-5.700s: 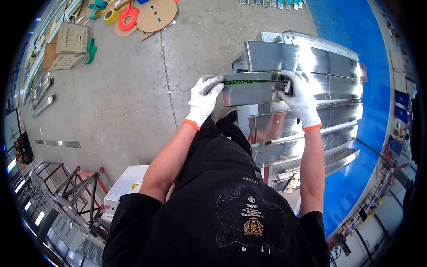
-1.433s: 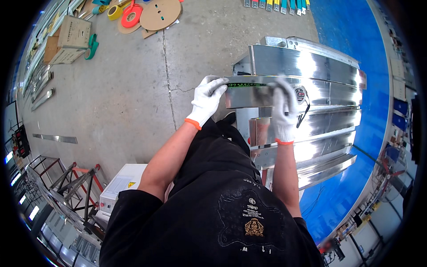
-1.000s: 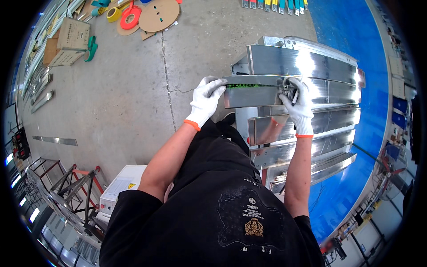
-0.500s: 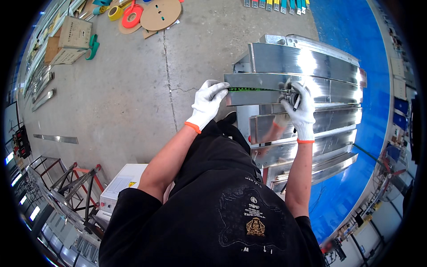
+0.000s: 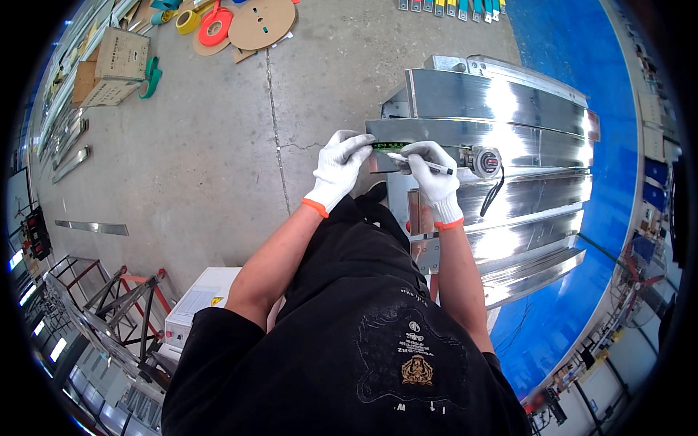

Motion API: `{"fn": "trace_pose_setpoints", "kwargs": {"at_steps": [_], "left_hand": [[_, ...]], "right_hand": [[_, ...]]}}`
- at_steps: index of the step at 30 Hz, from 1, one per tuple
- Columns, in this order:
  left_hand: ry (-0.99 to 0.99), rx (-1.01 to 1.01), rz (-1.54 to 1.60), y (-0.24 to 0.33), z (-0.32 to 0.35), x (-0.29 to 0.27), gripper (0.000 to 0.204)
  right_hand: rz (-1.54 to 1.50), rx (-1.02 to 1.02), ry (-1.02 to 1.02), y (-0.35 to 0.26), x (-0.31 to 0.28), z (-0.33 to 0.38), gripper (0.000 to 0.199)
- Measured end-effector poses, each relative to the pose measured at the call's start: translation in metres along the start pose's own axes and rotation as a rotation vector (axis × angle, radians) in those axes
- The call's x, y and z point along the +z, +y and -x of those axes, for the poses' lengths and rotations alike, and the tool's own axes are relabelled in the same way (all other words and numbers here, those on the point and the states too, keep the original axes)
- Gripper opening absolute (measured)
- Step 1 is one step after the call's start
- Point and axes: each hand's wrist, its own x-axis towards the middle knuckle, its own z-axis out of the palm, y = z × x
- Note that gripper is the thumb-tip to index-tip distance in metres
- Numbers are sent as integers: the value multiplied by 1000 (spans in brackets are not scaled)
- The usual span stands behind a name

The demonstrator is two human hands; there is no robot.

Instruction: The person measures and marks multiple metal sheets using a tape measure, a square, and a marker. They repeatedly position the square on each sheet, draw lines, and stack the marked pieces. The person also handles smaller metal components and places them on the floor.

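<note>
My left hand (image 5: 340, 161), in a white glove with an orange cuff, pinches the end of a tape measure's green-and-black blade (image 5: 389, 145) at the left edge of a shiny metal bar (image 5: 429, 131). The tape's round case (image 5: 485, 162) lies on the bar farther right, its black wrist strap hanging toward me. Between the two, my right hand (image 5: 434, 178), gloved alike, is closed around a white marker pen (image 5: 438, 168). The pen's tip points left, close to the blade near the bar's end. Part of the blade is hidden behind the right hand.
More metal bars (image 5: 498, 98) lie side by side on a stand. Left of me is a white box-shaped machine (image 5: 203, 301) by a metal frame. Far left are a carton (image 5: 122, 54), tape rolls (image 5: 188, 22) and a round cardboard disc (image 5: 262, 22). Blue flooring (image 5: 611, 123) runs along the right.
My right hand has let go of the tape case and moved left along the bar with the marker pen. The case now rests on the bar. My left hand has stayed in place.
</note>
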Motion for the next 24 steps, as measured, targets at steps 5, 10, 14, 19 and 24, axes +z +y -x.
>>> {"fn": "trace_pose_setpoints", "kwargs": {"at_steps": [5,10,14,19,24], "left_hand": [[-15,-15,7,-2,1,-1,22],[-13,0,18,-4,0,-1,22],[-7,6,13,-2,-1,0,22],[-2,16,-3,-2,-1,-1,23],[-9,28,-18,0,-2,-1,22]], "right_hand": [[-32,52,17,8,-1,-4,11],[-62,52,27,2,3,-3,12],[-2,31,16,6,2,-4,11],[14,35,11,5,4,-6,11],[-56,66,13,9,-1,-4,14]]}}
